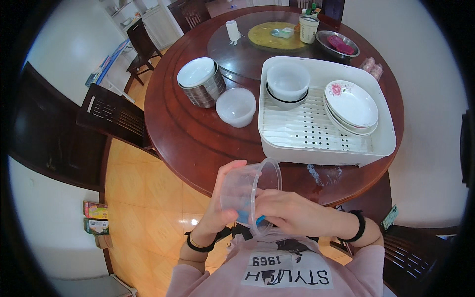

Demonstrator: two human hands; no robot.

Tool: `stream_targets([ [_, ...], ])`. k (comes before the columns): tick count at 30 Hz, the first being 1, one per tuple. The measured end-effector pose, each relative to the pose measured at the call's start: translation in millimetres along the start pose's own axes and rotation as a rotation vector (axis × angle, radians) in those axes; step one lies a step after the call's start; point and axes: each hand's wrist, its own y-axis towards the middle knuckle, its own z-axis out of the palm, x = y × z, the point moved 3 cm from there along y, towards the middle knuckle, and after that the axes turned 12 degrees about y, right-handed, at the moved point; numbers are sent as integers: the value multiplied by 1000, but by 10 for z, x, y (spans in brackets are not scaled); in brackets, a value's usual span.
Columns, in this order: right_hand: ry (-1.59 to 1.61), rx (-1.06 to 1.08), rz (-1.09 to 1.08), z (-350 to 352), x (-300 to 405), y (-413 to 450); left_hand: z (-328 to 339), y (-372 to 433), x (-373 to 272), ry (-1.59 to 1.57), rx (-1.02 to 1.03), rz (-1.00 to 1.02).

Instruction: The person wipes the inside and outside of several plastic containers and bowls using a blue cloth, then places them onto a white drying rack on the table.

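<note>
My left hand [222,208] grips a clear plastic round tub [237,185] from its outer side, with the thumb in front. The tub is tilted so that its mouth faces right. Into that mouth reaches my right hand [280,209], its fingers curled on a blue cloth [261,219] that partly shows through the clear wall. On the table edge beyond stand two nested translucent tubs [237,107]. To their left is a stack of steel bowls [206,91] topped by a white bowl [196,72].
A white draining basket [308,157] holds stacked bowls [288,81] and flower-patterned plates [352,104]. Farther back on the round wooden table [178,148] are a paper roll [233,30], a cup [308,29] and a metal basin [337,44] with purple pieces. A chair [115,111] stands left.
</note>
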Motion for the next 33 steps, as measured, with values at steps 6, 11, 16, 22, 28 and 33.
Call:
stream_targets([
  [6, -534, -4, -117, -94, -106, 30, 89, 66, -24, -4, 14, -135],
  [11, -909, -55, -221, -69, 37, 65, 63, 23, -46, -24, 108, -276],
  [16, -1022, -26, -306, -88, 63, 116, 69, -63, -13, -219, 189, -369],
  [22, -1047, 60, -551, -86, 274, 145, 105, -170, -41, -235, 14, -599],
  [28, -1237, 430, -986, 61, 467, 97, 97, -9, 42, -183, 114, -703],
  [33, -1179, 414, -1018, 59, 444, 146, 137, -33, 63, -190, 236, -842],
])
